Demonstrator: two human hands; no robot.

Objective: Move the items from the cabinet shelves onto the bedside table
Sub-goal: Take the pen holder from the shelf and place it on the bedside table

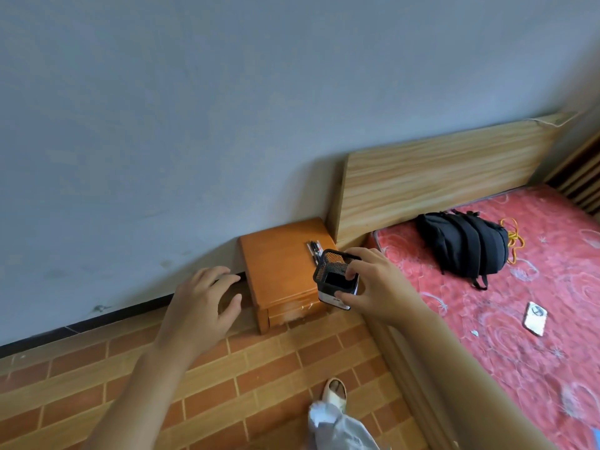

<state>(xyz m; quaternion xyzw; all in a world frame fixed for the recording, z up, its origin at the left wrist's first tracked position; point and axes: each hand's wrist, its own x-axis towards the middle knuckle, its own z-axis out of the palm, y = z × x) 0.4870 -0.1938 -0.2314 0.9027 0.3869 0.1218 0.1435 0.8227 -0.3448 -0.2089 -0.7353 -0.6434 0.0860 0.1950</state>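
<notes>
My right hand grips a black mesh pen holder by its rim and side, holding it tilted in the air over the front right corner of the orange wooden bedside table. The holder looks empty inside. A few pens lie flat on the table top near its right edge, just behind the holder. My left hand hovers to the left of the table with fingers spread and nothing in it. The cabinet is out of view.
A bed with a red patterned mattress and a wooden headboard stands right of the table. On it lie a black backpack, an orange cord and a phone. A brick-pattern floor and my foot are below.
</notes>
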